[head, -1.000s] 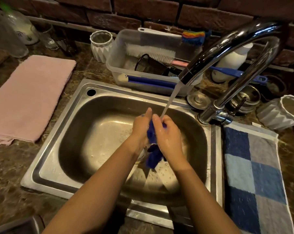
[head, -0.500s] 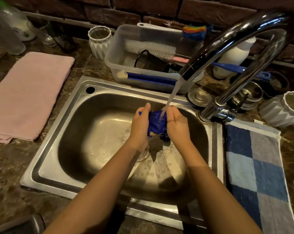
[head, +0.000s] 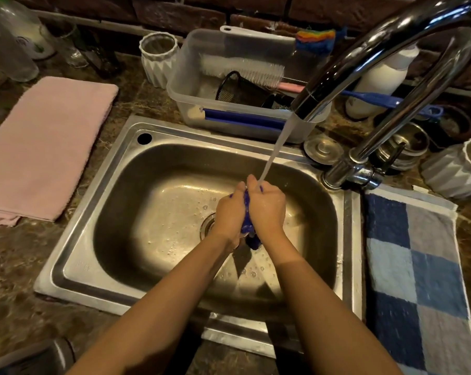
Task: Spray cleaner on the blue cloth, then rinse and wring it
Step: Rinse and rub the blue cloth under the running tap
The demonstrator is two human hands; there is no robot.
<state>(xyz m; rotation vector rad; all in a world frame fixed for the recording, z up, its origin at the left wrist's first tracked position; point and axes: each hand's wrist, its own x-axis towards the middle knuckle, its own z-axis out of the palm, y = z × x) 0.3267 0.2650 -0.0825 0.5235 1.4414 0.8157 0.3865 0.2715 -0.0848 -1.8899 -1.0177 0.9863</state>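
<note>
**Both hands clamped on the cloth under the tap**

My left hand (head: 230,212) and my right hand (head: 268,209) are pressed together over the middle of the sink (head: 174,131), with the blue cloth (head: 247,209) bunched up between them. Both hands are closed round it, palms facing each other and fingers curled in so tightly that only a narrow strip of blue shows between them. My thumbs lie side by side on top, nearly touching. A small wad of the cloth pokes out below the heels of my hands, hanging just above the basin floor, and a speck of blue shows past the knuckles on each side.

The stream of water (head: 276,147) falls at a slant from the spout of the faucet (head: 377,50) and lands at the top of my right hand, by the thumb. Droplets and bubbles dot the basin floor around the drain (head: 207,226), which sits just left of my left wrist and is partly hidden by it.

On the counter to the left lies a folded pink towel (head: 45,147), and to the right a checked towel (head: 412,266) in blues and grey. Behind the sink stands a clear plastic tub (head: 183,104) with brushes in it.
</note>
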